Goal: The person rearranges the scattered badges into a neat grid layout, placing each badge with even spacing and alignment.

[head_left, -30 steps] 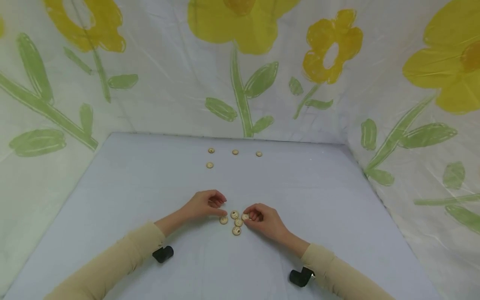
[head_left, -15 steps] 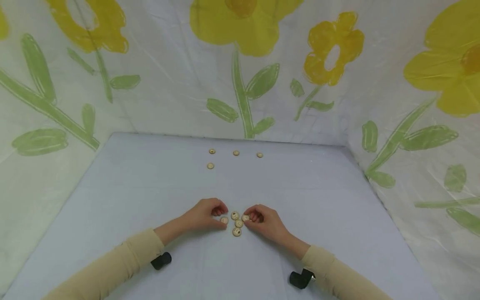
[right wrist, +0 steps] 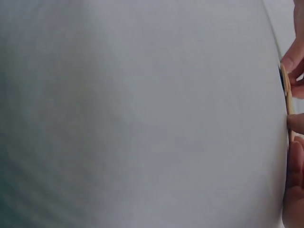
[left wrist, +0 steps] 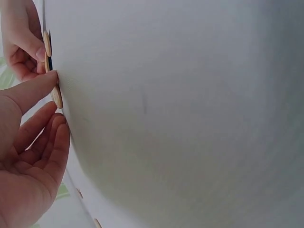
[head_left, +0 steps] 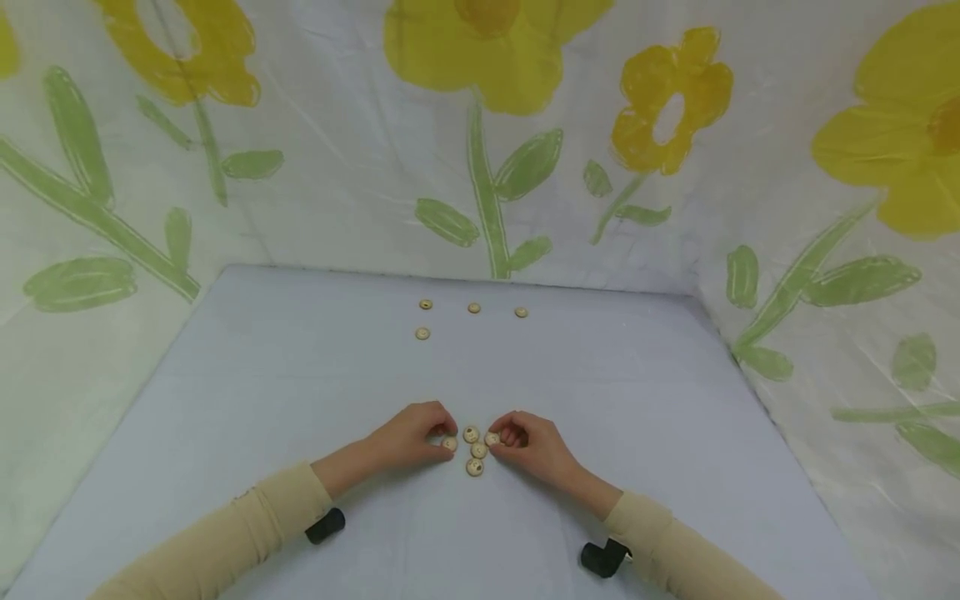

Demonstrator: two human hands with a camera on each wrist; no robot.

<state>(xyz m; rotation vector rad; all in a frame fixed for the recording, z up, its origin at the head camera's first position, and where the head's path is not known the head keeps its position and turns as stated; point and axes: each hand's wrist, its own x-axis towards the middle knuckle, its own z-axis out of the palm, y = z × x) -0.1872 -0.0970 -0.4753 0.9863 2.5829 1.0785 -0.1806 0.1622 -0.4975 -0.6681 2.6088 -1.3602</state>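
Pinching one disc each, two hands face each other on the table [head_left: 300, 383]. The left hand [head_left: 416, 435] has finger and thumb at two sides of the left disc [head_left: 449, 444], only a disc's width apart. The right hand [head_left: 536, 451] holds the right disc [head_left: 492, 438] in the same small pinch. Between the grips lie the top disc [head_left: 471, 433], the middle disc [head_left: 478, 450] and the low disc [head_left: 475, 467], so close they seem to touch. The discs are thin and flat, so the sides are likely the easiest part to hold. Far past both grips is a row of three far discs [head_left: 474, 308], with a lone disc [head_left: 423, 333] closer to the hands. They sit well apart, maybe on purpose. All the discs lie out on the cloth, not in a box or cup. Their marks are too small to read.
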